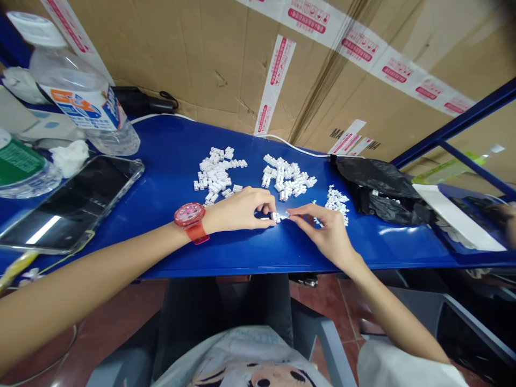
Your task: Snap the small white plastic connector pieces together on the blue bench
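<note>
My left hand (258,208), with a red watch (190,216) on its wrist, pinches a small white plastic block (276,217) just above the blue table. Facing it, my right hand (318,221) has thumb and forefinger closed on a tiny white piece (285,215) at the block's right end. Whether the two parts are joined I cannot tell. Behind my left hand lies a loose pile of white blocks (215,173). A second pile of white blocks (288,177) sits beyond the gap between my hands. Smaller white pieces (336,201) are heaped beside my right hand.
A phone (72,199), a clear bottle (86,91) and a green-labelled bottle (24,166) stand on the left of the blue table (161,161). A black plastic bag (379,188) lies right. Cardboard (201,54) walls the back; a blue frame (455,121) rises at right.
</note>
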{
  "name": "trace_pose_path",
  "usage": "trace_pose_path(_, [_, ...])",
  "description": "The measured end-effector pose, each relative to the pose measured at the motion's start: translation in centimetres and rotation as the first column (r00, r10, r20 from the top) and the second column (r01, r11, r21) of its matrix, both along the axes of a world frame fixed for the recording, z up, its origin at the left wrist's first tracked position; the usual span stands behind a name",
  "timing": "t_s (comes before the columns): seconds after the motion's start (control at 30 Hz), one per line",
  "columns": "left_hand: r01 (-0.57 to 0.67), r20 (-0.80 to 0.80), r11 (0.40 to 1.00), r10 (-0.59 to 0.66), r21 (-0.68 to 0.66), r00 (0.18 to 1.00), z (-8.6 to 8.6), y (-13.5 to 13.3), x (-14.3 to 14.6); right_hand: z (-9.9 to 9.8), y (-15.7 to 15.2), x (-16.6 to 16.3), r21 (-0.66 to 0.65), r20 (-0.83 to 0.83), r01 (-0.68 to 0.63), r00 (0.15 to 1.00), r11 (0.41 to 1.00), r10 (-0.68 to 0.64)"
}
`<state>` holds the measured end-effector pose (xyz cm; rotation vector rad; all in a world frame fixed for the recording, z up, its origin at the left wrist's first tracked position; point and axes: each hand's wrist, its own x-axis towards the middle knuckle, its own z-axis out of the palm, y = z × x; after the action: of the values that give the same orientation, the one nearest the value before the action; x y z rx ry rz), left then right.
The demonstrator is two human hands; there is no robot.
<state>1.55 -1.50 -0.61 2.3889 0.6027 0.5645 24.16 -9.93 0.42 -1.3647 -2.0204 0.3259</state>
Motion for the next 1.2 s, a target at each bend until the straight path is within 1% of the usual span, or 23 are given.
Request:
trace_pose_path(0.1, [-0.007, 0.020, 1.000, 0.007, -0.005, 1.000, 0.0, 0.0, 0.0, -0.6, -0.3, -1.7, 0.027, -0.027, -0.028, 0.999, 0.999, 0.029])
trace_pose_path(0.2, [-0.008, 0.034, 1.000, 0.009, -0.019, 0.999, 0.0, -0.1, 0.0, -1.0, -0.2, -2.2, 0.063, 0.005, -0.039, 0.999, 0.997, 0.039])
trace_pose_path(0.27, [-0.005, 0.044, 1.000, 0.006, -0.025, 0.999, -0.1, -0.1, 0.0, -1.1, -0.1, -2.3, 0.102, 0.060, -0.056, 0.997, 0.993, 0.050])
trace_pose_path(0.33, [-0.003, 0.056, 1.000, 0.005, -0.028, 0.998, -0.1, -0.1, 0.0, -1.2, -0.2, -2.4, 0.169, 0.145, -0.073, 0.988, 0.983, 0.048])
trace_pose_path(0.47, [-0.008, 0.071, 1.000, 0.010, -0.027, 0.997, -0.2, -0.1, 0.1, -1.4, -0.5, -2.7, 0.294, 0.274, -0.082, 0.962, 0.952, -0.002])
trace_pose_path(0.53, [-0.011, 0.066, 1.000, 0.012, -0.020, 0.998, -0.2, -0.1, 0.1, -1.4, -0.7, -2.8, 0.309, 0.311, -0.078, 0.950, 0.948, -0.023])
trace_pose_path(0.63, [-0.013, 0.059, 1.000, 0.013, -0.005, 0.998, -0.3, -0.1, 0.1, -1.5, -0.8, -2.9, 0.293, 0.353, -0.083, 0.935, 0.952, -0.028])
trace_pose_path(0.87, [-0.009, 0.065, 1.000, 0.010, -0.017, 0.998, -0.4, 0.0, 0.1, -1.6, -1.1, -3.3, 0.315, 0.375, -0.096, 0.927, 0.944, -0.030])
trace_pose_path(1.07, [-0.018, 0.065, 1.000, 0.019, -0.014, 0.998, -0.3, -0.1, 0.1, -1.6, -0.9, -2.9, 0.365, 0.277, -0.046, 0.959, 0.930, -0.061])
trace_pose_path(1.2, [-0.017, 0.069, 1.000, 0.017, -0.010, 0.997, -0.3, -0.1, 0.2, -1.8, -0.7, -2.9, 0.356, 0.270, -0.069, 0.962, 0.932, -0.031])
